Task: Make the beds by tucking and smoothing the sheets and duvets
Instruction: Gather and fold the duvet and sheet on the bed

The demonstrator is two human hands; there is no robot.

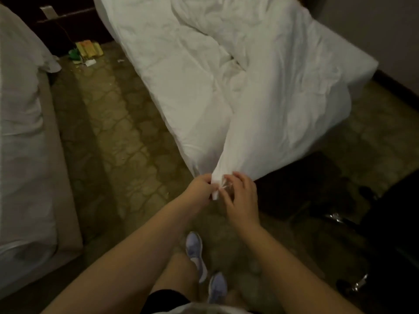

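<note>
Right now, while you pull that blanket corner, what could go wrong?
The duvet corner, gripped by the left hand, hangs off the bed above the carpet, so it might drag there. The duvet is bunched in the middle; tugging one corner may leave it crooked.

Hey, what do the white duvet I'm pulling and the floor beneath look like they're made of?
Duvet: soft matte white fabric, probably cotton; it wrinkles and gathers to a point where the left hand grips it. Floor: matte olive-brown with a cobble pattern, likely carpet, though the dim light leaves tile possible.
</note>
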